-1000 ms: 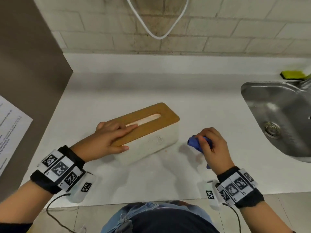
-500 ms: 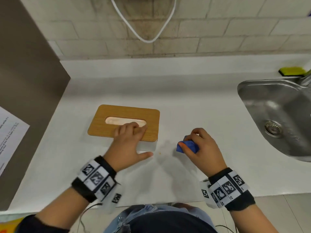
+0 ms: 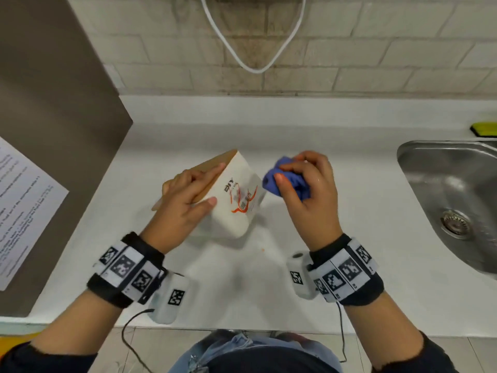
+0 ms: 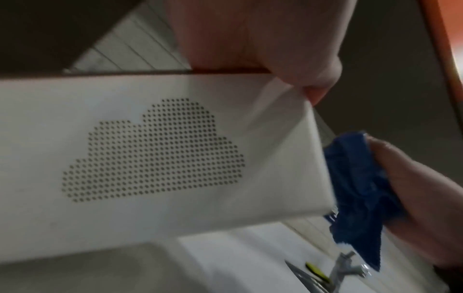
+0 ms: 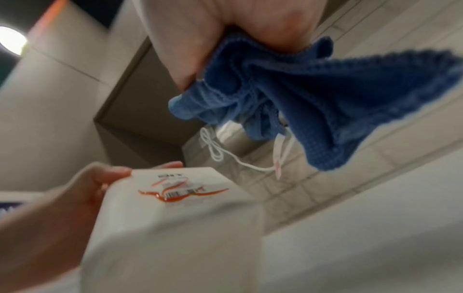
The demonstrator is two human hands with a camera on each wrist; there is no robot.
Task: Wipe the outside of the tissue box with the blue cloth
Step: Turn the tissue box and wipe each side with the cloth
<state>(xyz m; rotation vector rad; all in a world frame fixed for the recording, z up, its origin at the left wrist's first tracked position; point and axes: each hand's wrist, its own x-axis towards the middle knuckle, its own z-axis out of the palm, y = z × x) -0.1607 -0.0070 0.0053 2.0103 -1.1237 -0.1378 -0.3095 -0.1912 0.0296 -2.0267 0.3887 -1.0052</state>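
The white tissue box [image 3: 236, 200] with a wooden lid is tilted up on the counter, its short end with a barcode sticker facing me. My left hand [image 3: 188, 195] grips it, fingers on the lid and thumb on the white end. In the left wrist view the box [image 4: 155, 150] shows a dotted cloud pattern on its long side. My right hand [image 3: 304, 184] holds the bunched blue cloth [image 3: 285, 181] just right of the box's upper corner. The cloth [image 5: 300, 95] hangs from the fingers above the box [image 5: 180, 214] in the right wrist view.
A steel sink [image 3: 451, 200] is set into the white counter [image 3: 242, 286] at the right, with a yellow-green sponge [image 3: 484, 129] behind it. A grey panel [image 3: 53, 130] with a printed sheet stands at the left. A white cable [image 3: 255, 49] loops on the brick wall.
The left hand has tipped the box up from lying flat, turning its short end toward me. The right hand has lifted the cloth off the counter up beside the box.
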